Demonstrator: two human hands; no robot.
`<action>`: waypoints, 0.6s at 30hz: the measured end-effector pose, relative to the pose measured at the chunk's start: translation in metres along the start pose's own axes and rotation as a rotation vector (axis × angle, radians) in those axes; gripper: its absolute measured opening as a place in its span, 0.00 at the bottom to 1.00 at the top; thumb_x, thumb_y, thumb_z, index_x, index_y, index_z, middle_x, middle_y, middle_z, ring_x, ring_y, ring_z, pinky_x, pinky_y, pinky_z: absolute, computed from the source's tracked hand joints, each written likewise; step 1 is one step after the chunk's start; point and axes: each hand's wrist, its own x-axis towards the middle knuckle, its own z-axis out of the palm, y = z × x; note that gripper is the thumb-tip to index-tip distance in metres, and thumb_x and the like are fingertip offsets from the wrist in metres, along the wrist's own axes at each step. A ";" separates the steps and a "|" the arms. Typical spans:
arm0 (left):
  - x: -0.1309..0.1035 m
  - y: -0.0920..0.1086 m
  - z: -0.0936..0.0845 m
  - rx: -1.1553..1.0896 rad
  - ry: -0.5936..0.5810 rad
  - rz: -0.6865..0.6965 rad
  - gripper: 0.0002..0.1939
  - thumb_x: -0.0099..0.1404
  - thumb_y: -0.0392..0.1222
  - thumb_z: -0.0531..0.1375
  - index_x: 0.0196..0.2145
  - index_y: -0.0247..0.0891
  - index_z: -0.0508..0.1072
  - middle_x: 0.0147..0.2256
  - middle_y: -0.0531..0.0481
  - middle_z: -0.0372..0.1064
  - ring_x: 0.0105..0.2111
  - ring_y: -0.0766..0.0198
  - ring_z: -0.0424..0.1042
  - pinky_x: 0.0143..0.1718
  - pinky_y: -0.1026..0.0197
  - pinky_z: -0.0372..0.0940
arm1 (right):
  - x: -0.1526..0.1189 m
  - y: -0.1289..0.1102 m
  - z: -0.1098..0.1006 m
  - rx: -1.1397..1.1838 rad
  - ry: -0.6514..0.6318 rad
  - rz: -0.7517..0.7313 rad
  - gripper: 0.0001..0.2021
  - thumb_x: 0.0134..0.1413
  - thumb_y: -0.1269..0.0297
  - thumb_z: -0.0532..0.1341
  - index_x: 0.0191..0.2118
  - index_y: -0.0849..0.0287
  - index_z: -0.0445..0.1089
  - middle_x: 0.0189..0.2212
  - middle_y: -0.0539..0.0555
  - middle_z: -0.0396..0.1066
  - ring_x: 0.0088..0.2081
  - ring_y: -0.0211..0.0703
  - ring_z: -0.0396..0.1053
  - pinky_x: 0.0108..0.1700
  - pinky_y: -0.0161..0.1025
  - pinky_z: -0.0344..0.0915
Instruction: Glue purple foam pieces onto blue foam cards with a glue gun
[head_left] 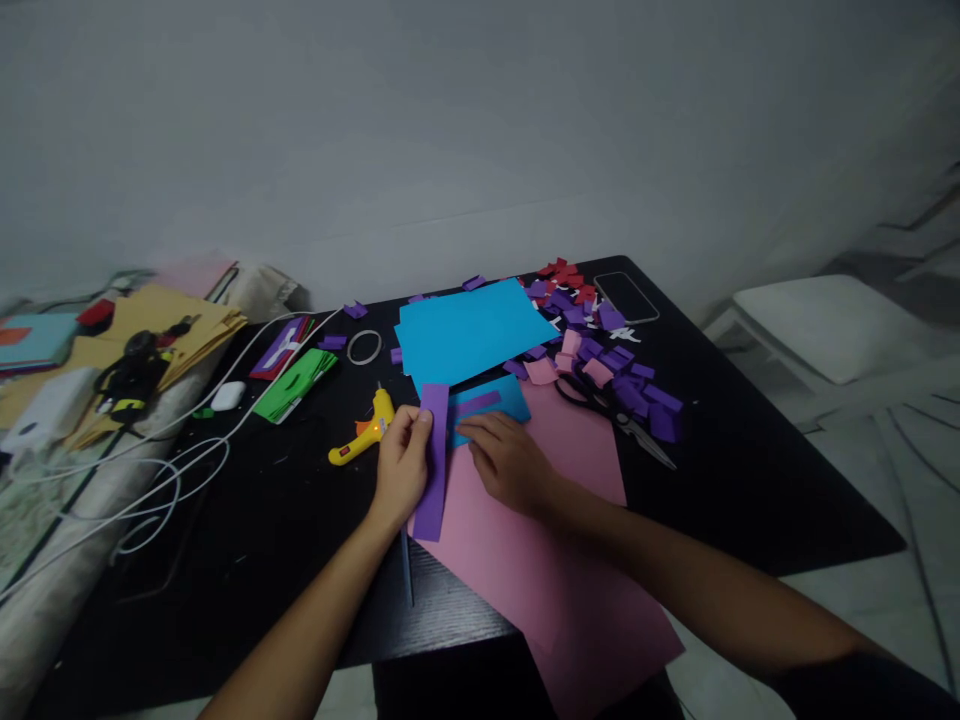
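Observation:
A long purple paper strip (pixel 433 490) stands upright in my left hand (pixel 403 455), pinched near its upper part between thumb and fingers. Just to its right, my right hand (pixel 510 462) hovers or rests over a small blue piece (pixel 514 398), its fingers bent and close together; whether they hold anything is hidden. On that blue piece lies a shorter purple strip (pixel 478 405). Pink sheets (pixel 555 560) spread beneath my right hand and over the table's front edge. A yellow glue gun (pixel 367 430) lies left of my left hand.
Large blue sheets (pixel 472 330) lie behind my hands. To the right are black scissors (pixel 622 420), purple scraps (pixel 652 405), red scraps (pixel 566 275) and a phone (pixel 627 297). White cables (pixel 180 470), green paper (pixel 296 385) and brown envelopes (pixel 187 325) occupy the left.

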 end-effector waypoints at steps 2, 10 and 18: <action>-0.001 0.004 0.001 -0.010 -0.024 0.000 0.23 0.70 0.60 0.64 0.27 0.41 0.68 0.25 0.56 0.59 0.26 0.63 0.58 0.30 0.61 0.57 | 0.004 -0.001 -0.004 0.152 0.110 0.116 0.14 0.69 0.72 0.57 0.54 0.59 0.77 0.48 0.63 0.80 0.51 0.54 0.76 0.55 0.54 0.73; -0.009 0.006 0.001 0.054 -0.215 0.047 0.19 0.68 0.55 0.66 0.27 0.39 0.72 0.25 0.55 0.63 0.27 0.64 0.60 0.31 0.62 0.57 | 0.018 -0.001 -0.018 0.883 0.084 0.615 0.13 0.58 0.53 0.69 0.41 0.56 0.72 0.26 0.47 0.73 0.22 0.37 0.68 0.23 0.35 0.63; -0.007 -0.002 -0.001 -0.198 -0.286 -0.200 0.27 0.69 0.67 0.62 0.27 0.40 0.68 0.23 0.55 0.61 0.24 0.65 0.60 0.26 0.62 0.59 | 0.019 -0.001 -0.018 1.081 -0.032 0.635 0.16 0.52 0.51 0.73 0.33 0.58 0.74 0.19 0.45 0.70 0.18 0.33 0.62 0.21 0.33 0.58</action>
